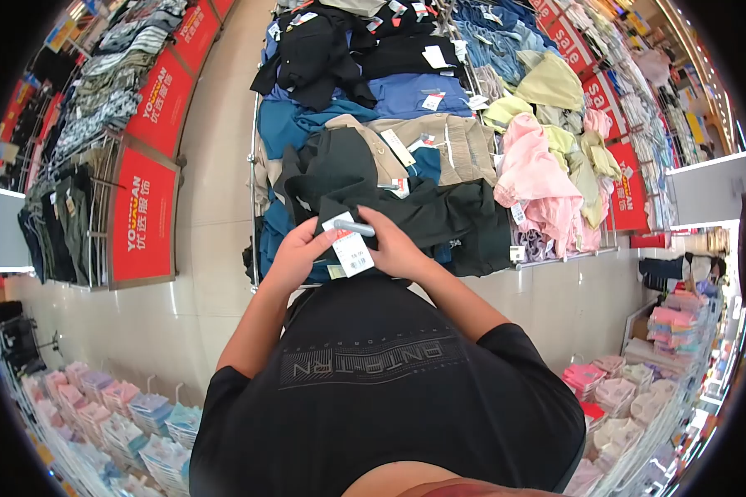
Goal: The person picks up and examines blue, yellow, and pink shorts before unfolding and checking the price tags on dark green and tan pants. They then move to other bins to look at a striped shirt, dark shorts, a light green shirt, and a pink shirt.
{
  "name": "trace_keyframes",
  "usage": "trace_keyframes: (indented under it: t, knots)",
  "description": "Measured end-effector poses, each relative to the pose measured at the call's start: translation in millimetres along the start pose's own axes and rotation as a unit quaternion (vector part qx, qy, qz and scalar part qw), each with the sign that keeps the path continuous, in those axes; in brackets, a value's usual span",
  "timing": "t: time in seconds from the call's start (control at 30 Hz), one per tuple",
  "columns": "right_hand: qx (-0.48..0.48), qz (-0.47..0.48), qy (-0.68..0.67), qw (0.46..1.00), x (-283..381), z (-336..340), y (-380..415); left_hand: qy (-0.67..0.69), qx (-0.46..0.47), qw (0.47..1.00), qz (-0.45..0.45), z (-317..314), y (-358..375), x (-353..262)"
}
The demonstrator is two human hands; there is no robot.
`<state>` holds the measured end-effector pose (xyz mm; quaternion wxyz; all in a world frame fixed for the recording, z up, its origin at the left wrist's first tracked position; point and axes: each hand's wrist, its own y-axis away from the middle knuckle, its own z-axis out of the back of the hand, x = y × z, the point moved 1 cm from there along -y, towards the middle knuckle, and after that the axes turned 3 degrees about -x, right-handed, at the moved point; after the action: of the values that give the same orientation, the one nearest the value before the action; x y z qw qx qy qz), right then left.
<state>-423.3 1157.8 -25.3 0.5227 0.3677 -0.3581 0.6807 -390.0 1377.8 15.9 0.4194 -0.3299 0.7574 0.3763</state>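
Observation:
My left hand [301, 251] is closed on the edge of a white price tag [354, 255] with a barcode and a red band. A grey, pen-like object [353, 227] lies across the tag's top, its right end at the closed fingers of my right hand [396, 247]. The tag hangs at the front edge of a dark garment [340, 166] spread over the pile. Beige trousers [464, 145] with a tag lie behind it, and pink clothes [532, 178] are to the right.
A metal rack frame [255, 190] edges the clothing table on its left. Red sign panels [145, 214] stand along the left display. Packaged garments [124, 431] fill the lower left, and pink and white bundles [615, 398] the lower right.

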Motion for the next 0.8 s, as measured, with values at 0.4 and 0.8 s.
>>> trace_keyframes:
  t: [0.4, 0.8]
  knots:
    - [-0.045, -0.11, 0.089, 0.989, -13.2, -69.4, -11.8, 0.122, -0.067, 0.974, -0.177, 131.6, 31.5, -61.0]
    - [-0.399, -0.337, 0.046, 0.852, -151.1, 23.8, 21.8, -0.33, 0.066, 0.939, -0.074, 79.3, -19.1, -27.5]
